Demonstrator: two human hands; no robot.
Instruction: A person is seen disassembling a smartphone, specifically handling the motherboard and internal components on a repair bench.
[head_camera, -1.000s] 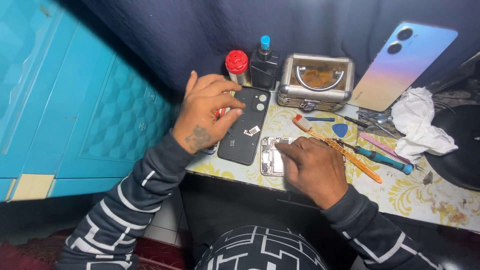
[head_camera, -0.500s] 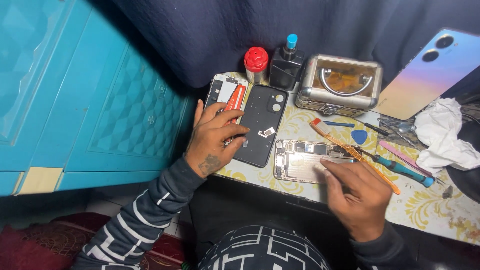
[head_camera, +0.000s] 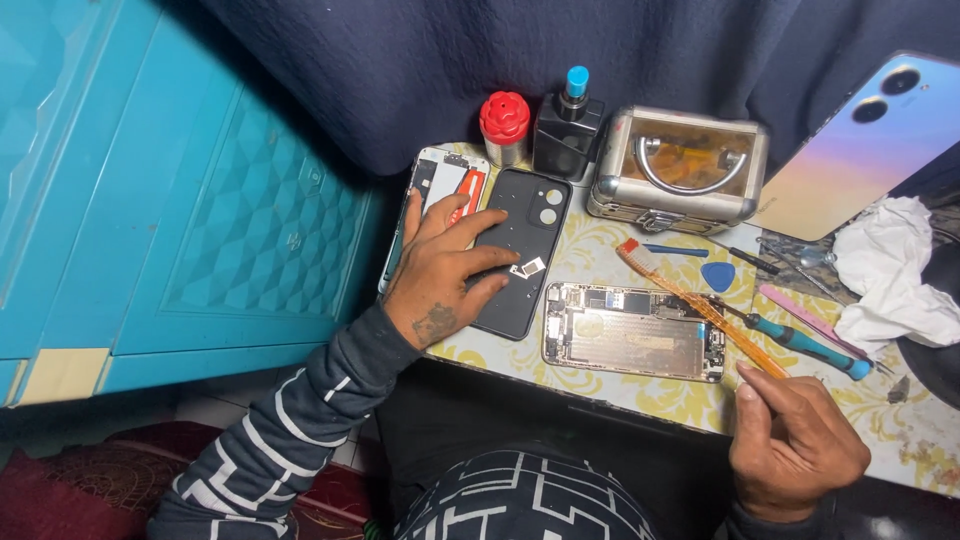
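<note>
My left hand (head_camera: 445, 268) lies flat, fingers spread, on a black phone back cover (head_camera: 530, 225). It also covers part of a white phone frame with an orange part (head_camera: 445, 175) beside that cover. A small metal card tray (head_camera: 528, 267) rests on the cover by my fingertips. An opened phone body with bare boards (head_camera: 630, 332) lies to the right, touched by neither hand. My right hand (head_camera: 790, 445) hovers at the table's front edge, fingers curled, with nothing visible in it. It is near the handle end of an orange brush (head_camera: 700, 310).
A silver metal case (head_camera: 680, 165), a black bottle with a blue cap (head_camera: 568, 130) and a red-capped jar (head_camera: 504, 125) stand at the back. A teal-handled screwdriver (head_camera: 805, 340), blue pick (head_camera: 718, 276), white cloth (head_camera: 895, 275) and gradient phone back (head_camera: 865, 145) are on the right. A teal cabinet (head_camera: 200, 220) is on the left.
My right hand has drawn back from the opened phone to the table's front edge. My left hand slid off the white frame's top onto the black cover.
</note>
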